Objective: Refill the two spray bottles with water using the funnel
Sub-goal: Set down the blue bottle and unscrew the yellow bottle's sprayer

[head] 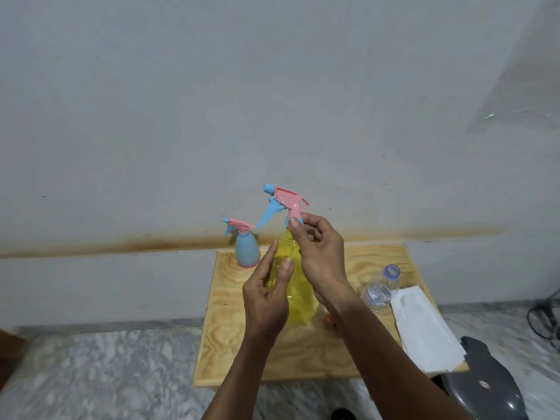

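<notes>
A tall yellow spray bottle point(295, 286) with a pink and blue trigger head point(281, 201) stands in the middle of a small wooden table point(242, 344). My right hand point(318, 253) pinches the blue collar at its neck. My left hand point(266, 295) holds the yellow body from the left, fingers fairly straight and thumb against the side. A small blue spray bottle point(247, 250) with its own pink head stands at the table's back left. A clear water bottle point(380, 291), uncapped, stands to the right. A bit of orange point(330, 319) shows behind my right wrist; I cannot tell what it is.
White folded paper point(421, 325) lies on the table's right side, overhanging the edge. A dark grey object point(485, 380) sits on the marble floor at lower right, cables point(545, 319) beyond it. The grey wall is close behind the table.
</notes>
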`<action>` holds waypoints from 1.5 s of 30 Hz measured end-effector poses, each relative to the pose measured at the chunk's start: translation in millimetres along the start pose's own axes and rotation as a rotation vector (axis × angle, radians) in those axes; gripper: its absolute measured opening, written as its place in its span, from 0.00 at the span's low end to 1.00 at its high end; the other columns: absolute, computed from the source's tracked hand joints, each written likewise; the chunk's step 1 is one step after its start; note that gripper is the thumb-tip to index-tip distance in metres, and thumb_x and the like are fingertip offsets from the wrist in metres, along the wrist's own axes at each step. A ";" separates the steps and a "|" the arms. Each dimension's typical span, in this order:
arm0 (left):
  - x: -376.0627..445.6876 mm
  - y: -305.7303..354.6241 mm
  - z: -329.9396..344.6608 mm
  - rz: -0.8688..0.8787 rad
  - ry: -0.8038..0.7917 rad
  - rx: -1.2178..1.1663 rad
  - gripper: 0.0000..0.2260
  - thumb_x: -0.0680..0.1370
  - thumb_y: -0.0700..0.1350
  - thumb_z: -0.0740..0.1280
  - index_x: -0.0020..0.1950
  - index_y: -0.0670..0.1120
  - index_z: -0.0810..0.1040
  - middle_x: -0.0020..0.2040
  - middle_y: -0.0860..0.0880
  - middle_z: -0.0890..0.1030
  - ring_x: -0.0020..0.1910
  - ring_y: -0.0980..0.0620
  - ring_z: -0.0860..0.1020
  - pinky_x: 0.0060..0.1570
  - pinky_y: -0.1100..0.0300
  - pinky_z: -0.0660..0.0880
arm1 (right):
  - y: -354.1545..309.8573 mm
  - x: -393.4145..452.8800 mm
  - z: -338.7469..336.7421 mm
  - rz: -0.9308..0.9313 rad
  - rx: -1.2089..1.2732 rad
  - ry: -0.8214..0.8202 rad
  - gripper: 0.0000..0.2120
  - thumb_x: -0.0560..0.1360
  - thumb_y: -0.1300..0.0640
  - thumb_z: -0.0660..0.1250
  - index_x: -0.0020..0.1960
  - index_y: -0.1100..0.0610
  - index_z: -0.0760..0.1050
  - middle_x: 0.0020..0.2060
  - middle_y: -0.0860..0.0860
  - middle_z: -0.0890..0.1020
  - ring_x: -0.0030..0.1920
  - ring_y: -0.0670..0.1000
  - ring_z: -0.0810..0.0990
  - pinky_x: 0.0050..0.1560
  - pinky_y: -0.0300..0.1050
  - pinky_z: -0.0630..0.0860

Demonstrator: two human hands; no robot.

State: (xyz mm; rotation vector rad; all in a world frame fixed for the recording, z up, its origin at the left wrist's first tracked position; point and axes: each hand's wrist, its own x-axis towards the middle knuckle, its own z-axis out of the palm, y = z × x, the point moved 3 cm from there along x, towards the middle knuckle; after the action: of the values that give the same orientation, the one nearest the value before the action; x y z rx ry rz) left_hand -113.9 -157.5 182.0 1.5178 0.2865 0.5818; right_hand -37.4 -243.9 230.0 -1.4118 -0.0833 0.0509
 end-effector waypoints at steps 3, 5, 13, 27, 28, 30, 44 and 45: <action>-0.5 1.7 -2.6 -0.002 0.004 -0.001 0.18 0.75 0.60 0.68 0.65 0.66 0.75 0.65 0.67 0.78 0.70 0.61 0.73 0.69 0.45 0.73 | 0.1 -5.0 0.9 -0.001 -0.001 -0.041 0.11 0.79 0.48 0.68 0.59 0.51 0.77 0.49 0.48 0.86 0.52 0.44 0.83 0.48 0.36 0.78; -1.2 2.5 -4.8 -0.006 0.002 0.005 0.18 0.75 0.60 0.68 0.64 0.67 0.75 0.65 0.67 0.78 0.70 0.61 0.73 0.69 0.45 0.73 | -0.9 -8.4 2.9 0.011 0.021 -0.039 0.11 0.77 0.48 0.70 0.57 0.49 0.74 0.47 0.48 0.87 0.49 0.41 0.83 0.44 0.33 0.76; -4.7 6.3 -13.3 -0.016 0.030 0.004 0.19 0.76 0.61 0.68 0.66 0.68 0.75 0.67 0.62 0.78 0.69 0.55 0.76 0.65 0.41 0.76 | 2.0 -10.5 9.3 -0.029 0.007 -0.026 0.09 0.80 0.51 0.67 0.58 0.50 0.79 0.44 0.45 0.83 0.45 0.45 0.79 0.44 0.38 0.74; -8.2 7.6 -21.0 -0.010 0.011 0.013 0.23 0.73 0.67 0.68 0.68 0.67 0.74 0.68 0.66 0.77 0.69 0.59 0.74 0.65 0.42 0.76 | -5.3 -19.8 16.3 -0.035 -0.006 -0.044 0.11 0.79 0.47 0.67 0.47 0.53 0.82 0.35 0.44 0.78 0.37 0.42 0.73 0.40 0.36 0.71; -8.3 7.1 -21.6 -0.009 0.006 0.022 0.22 0.73 0.67 0.68 0.68 0.68 0.74 0.68 0.66 0.76 0.70 0.59 0.73 0.66 0.42 0.75 | -7.4 -20.2 16.7 -0.038 -0.004 -0.047 0.11 0.78 0.47 0.68 0.47 0.54 0.82 0.34 0.43 0.77 0.36 0.42 0.73 0.39 0.35 0.71; -8.3 5.7 -23.0 0.000 -0.001 0.047 0.21 0.75 0.64 0.69 0.67 0.68 0.73 0.68 0.67 0.76 0.71 0.62 0.71 0.68 0.44 0.74 | -9.8 -20.1 17.9 -0.042 -0.007 -0.049 0.10 0.75 0.47 0.72 0.51 0.52 0.82 0.35 0.41 0.80 0.37 0.40 0.76 0.41 0.34 0.72; -16.5 1.2 -31.0 0.046 0.006 0.166 0.20 0.75 0.56 0.69 0.67 0.67 0.70 0.65 0.69 0.74 0.68 0.69 0.72 0.61 0.71 0.70 | 3.9 -24.1 17.2 0.029 -0.059 -0.005 0.17 0.70 0.44 0.76 0.56 0.47 0.79 0.46 0.47 0.85 0.49 0.47 0.83 0.50 0.42 0.80; -17.1 1.2 -31.5 0.046 0.008 0.171 0.21 0.75 0.57 0.69 0.66 0.67 0.70 0.64 0.70 0.74 0.67 0.70 0.72 0.61 0.72 0.70 | 3.8 -23.8 16.8 0.033 -0.058 0.002 0.16 0.71 0.45 0.76 0.55 0.48 0.79 0.44 0.48 0.85 0.47 0.46 0.83 0.49 0.43 0.79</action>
State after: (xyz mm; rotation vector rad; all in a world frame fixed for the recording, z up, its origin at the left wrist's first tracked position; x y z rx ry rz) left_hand -144.8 -139.7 178.4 1.6908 0.3151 0.6124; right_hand -62.5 -228.8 228.2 -1.4717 -0.0598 0.0746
